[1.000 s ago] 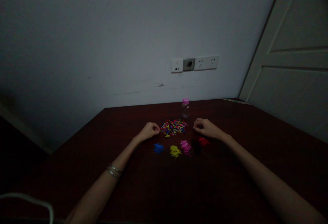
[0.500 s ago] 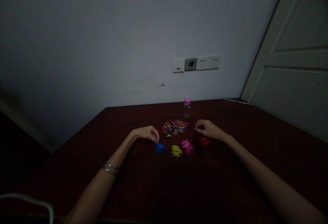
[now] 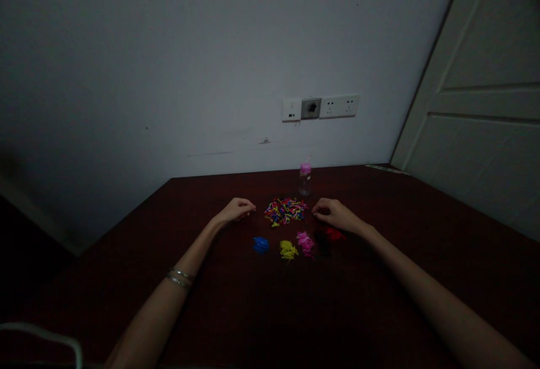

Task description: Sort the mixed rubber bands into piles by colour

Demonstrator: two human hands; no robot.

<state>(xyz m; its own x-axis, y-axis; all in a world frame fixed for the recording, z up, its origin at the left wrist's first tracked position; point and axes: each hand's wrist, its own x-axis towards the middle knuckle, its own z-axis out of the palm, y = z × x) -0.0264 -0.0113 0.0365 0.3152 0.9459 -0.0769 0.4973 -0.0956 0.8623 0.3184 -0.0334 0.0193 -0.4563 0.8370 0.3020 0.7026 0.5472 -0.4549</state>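
Observation:
A mixed pile of small coloured loops that look like rubber bands [image 3: 286,211] lies between my two hands. My left hand [image 3: 237,210] hovers left of it, fingers loosely curved with a small gap at the tips and nothing visible in them. At the pile's right edge, my right hand [image 3: 335,214] has thumb and fingertips pinched together; whatever is between them is too small to make out. Nearer to me lie sorted heaps: blue bands [image 3: 260,245], yellow bands [image 3: 288,250], pink bands [image 3: 305,244], dark bands [image 3: 323,241] and red bands [image 3: 336,234], the last partly below my right hand.
A clear bottle with a pink lid [image 3: 305,180] stands behind the mixed pile on the dark red table [image 3: 211,313]. Behind it rises a wall with sockets [image 3: 337,107]. A white door [image 3: 485,104] is at the right, and a pale cable [image 3: 42,332] at lower left.
My left hand has moved up and away from the blue heap, towards the mixed pile's left side. My right hand has come slightly closer to the pile's right edge. The view has shifted a little.

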